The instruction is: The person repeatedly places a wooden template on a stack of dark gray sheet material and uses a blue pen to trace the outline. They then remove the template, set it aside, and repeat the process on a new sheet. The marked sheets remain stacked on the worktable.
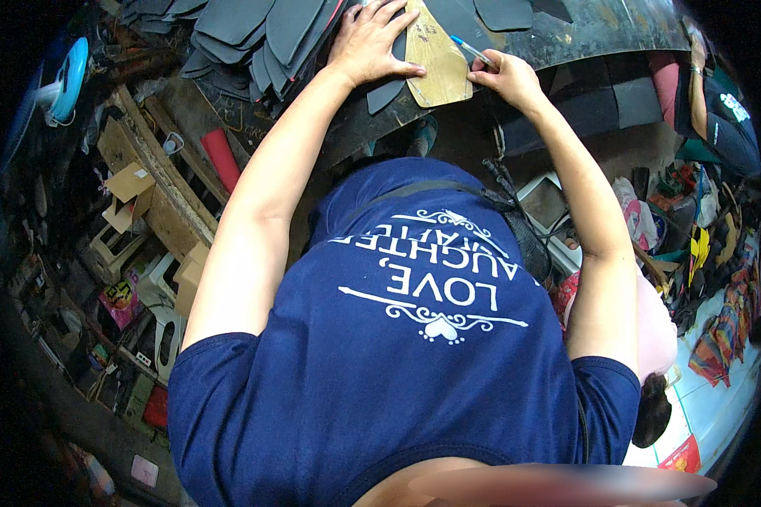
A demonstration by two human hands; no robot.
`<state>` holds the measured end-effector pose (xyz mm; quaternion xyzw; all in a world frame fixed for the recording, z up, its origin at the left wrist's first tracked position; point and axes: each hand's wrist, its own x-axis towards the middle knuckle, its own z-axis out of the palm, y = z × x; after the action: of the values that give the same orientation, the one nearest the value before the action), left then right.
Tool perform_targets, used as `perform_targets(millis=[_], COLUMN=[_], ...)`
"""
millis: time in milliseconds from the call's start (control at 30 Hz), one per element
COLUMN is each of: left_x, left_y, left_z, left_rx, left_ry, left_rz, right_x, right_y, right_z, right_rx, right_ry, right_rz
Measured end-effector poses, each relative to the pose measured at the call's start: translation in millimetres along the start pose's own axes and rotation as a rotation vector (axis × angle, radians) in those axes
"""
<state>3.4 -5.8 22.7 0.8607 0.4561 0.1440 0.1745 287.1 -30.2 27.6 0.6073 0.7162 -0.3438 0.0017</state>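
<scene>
Dark table (604,38) bears tan template (440,68), apparently light, stiff, best edge-held; left hand (364,46) spread, right hand (512,81) gripping pen (470,50).

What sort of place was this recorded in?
Probably a small workshop: dark cut pieces are piled on the worktable, the right hand holds a pen at a tan flat shape, and clutter stands around.
</scene>
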Motion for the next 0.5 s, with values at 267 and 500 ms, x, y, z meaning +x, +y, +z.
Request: perform_targets(millis=[267,500], left_x=[0.3,0.1], left_y=[0.8,-3.3], left_z=[0.1,10.9], left_rx=[-0.008,0.095], left_ry=[0.007,0.018], left_rz=[-0.009,-0.007], right_x=[-14.8,-20.3], right_y=[5.6,-14.4], right_z=[-16.0,-3.4], right_rx=[0.413,0.813], right_ry=[0.232,0.183], right_rz=[-0.059,-0.148])
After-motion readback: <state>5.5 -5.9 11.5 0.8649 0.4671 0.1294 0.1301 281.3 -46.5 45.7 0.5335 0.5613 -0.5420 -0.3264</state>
